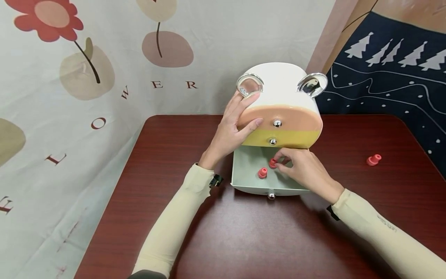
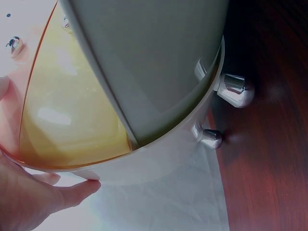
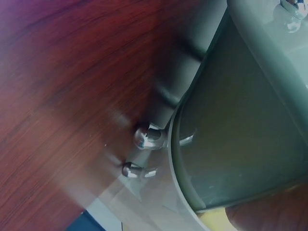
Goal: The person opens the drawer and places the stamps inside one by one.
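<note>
A small cabinet (image 1: 280, 116) with silver ears has its pale green bottom drawer (image 1: 249, 185) pulled out. My left hand (image 1: 230, 130) rests on the cabinet's left side, thumb across the front and fingers spread up toward the ear. Inside the drawer, my right hand (image 1: 301, 166) pinches a small red stepped peg (image 1: 273, 163) between thumb and forefinger. Just left of it stands a similar red peg (image 1: 263, 173) on the drawer floor. In the left wrist view, part of my left hand (image 2: 33, 202) shows against the cabinet's edge.
Another red peg (image 1: 374, 159) lies on the dark red table (image 1: 195, 147) to the right. Silver knobs sit on the orange upper drawer (image 1: 258, 114) and the yellow middle drawer (image 1: 292, 138). Behind the table hang a flower-print cloth (image 1: 209, 35) and a navy cloth (image 1: 383, 85).
</note>
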A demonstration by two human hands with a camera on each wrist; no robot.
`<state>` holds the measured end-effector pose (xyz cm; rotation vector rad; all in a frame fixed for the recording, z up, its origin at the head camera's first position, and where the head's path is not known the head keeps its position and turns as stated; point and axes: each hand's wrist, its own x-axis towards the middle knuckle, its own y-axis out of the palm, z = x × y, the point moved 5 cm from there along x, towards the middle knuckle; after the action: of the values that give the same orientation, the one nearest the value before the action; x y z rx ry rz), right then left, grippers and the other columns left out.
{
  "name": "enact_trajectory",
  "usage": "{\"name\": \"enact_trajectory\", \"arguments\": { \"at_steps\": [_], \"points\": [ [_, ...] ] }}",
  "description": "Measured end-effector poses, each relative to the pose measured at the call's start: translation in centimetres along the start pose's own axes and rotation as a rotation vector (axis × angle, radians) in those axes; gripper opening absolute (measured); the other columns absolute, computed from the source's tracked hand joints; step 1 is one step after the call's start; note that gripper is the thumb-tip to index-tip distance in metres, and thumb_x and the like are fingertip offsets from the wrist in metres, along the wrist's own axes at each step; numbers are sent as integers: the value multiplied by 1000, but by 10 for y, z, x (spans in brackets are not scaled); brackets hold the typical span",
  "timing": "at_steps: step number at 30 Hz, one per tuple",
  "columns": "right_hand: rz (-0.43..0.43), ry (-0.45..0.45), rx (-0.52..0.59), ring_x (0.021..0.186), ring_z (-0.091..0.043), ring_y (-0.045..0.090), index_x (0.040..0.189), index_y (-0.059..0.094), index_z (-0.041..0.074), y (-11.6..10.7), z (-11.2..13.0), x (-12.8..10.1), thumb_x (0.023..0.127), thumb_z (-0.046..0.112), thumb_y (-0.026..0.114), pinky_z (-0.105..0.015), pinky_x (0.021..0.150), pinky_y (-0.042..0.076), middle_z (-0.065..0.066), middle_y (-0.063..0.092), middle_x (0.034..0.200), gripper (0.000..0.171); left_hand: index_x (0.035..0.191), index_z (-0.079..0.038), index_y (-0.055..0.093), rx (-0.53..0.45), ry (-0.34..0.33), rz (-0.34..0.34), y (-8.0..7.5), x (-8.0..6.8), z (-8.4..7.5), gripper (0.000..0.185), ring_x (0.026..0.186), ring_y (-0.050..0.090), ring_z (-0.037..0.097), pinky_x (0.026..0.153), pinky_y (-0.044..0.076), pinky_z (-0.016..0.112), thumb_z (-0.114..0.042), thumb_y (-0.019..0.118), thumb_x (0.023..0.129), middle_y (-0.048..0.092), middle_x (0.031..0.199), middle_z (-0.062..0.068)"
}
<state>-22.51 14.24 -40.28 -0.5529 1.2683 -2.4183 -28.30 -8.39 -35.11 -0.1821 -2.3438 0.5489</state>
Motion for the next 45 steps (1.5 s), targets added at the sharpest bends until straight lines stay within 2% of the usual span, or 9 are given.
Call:
{"name": "enact_trajectory", "arguments": {
  "at_steps": [5, 11, 17, 22, 25, 28, 35, 41, 45],
  "points": [
    [-38, -8, 10, 85, -14, 76, 103, 80, 17, -5, 1, -5, 92, 3, 84, -42, 72, 58, 8, 79, 97, 18, 161, -19, 55, -7, -5, -1, -1, 0, 0, 61, 164, 13, 11, 130, 14, 39, -29, 77, 104, 44, 168, 0],
    [-161, -74, 7, 81, -12, 75, 102, 74, 14, -14, 2, -11, 91, 3, 84, -36, 68, 59, 6, 78, 95, 18, 161, -19, 55, 3, -2, -6, -3, -1, 2, 62, 164, 15, 13, 130, 13, 39, -28, 77, 104, 43, 169, -1],
    [-324, -111, 10, 77, -11, 68, 107, 73, 10, -28, -2, -22, 90, 2, 84, -17, 65, 48, 3, 74, 97, 21, 162, -19, 54, -2, -7, -2, -3, 0, 3, 62, 163, 15, 12, 130, 13, 38, -29, 77, 104, 42, 170, -2],
    [-434, -145, -4, 69, -10, 54, 112, 71, 5, -39, -6, -30, 90, 0, 82, -16, 63, 41, -4, 67, 100, 25, 161, -19, 55, -7, -11, -4, -2, 1, 3, 62, 163, 15, 11, 130, 13, 39, -29, 77, 104, 42, 170, -2],
    [-473, -156, 2, 71, -10, 53, 113, 71, 3, -45, -9, -34, 89, -2, 82, -16, 65, 41, -6, 65, 100, 28, 161, -20, 55, -9, -14, -4, -1, 1, 3, 62, 163, 14, 12, 130, 14, 39, -29, 76, 104, 42, 170, -3],
    [-512, -131, 5, 74, -11, 56, 112, 72, 2, -52, -16, -39, 88, -3, 82, -13, 66, 42, -8, 66, 100, 26, 161, -19, 55, -11, -11, -3, 0, 1, 3, 61, 164, 14, 12, 130, 14, 39, -29, 76, 105, 42, 170, -2],
    [-595, 9, -8, 70, -10, 53, 114, 72, -1, -64, -42, -53, 90, -1, 80, -12, 66, 40, -14, 64, 101, 25, 161, -18, 55, -8, 2, -5, -1, 1, 2, 61, 163, 14, 11, 130, 13, 38, -29, 76, 105, 44, 168, 1],
    [-605, 79, -27, 71, -8, 51, 120, 72, -1, -71, -54, -63, 92, 4, 79, -13, 69, 39, -13, 64, 101, 29, 161, -18, 55, -15, 0, -2, -1, 0, 1, 62, 164, 13, 12, 130, 13, 38, -28, 76, 104, 42, 169, -1],
    [-603, 142, -54, 77, -2, 49, 124, 71, 0, -77, -65, -72, 94, 9, 77, -15, 73, 37, -14, 62, 98, 32, 161, -18, 55, -18, -3, 2, 1, 0, 2, 61, 164, 13, 12, 130, 12, 38, -28, 76, 105, 42, 170, -1]
  ]
}}
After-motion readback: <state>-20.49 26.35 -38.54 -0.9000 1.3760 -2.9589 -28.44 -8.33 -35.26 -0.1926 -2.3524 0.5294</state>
